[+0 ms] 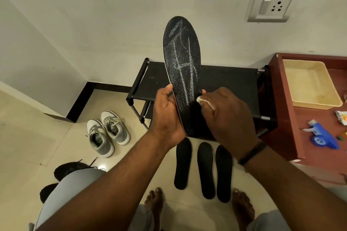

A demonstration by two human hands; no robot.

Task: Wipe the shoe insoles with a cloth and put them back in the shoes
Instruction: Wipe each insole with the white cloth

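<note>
Mostly hidden cloth [206,101] in right hand [231,116], insole [183,73] heel behind left hand [167,116]

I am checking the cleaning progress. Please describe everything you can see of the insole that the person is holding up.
The held insole is black with a fine mesh-like texture and a thin pale edge. Whitish streaks run along its surface. It stands nearly upright, toe end up, in front of the black shoe rack. The left hand grips its lower left edge, and the right hand presses a small white cloth against its lower right side.
</note>
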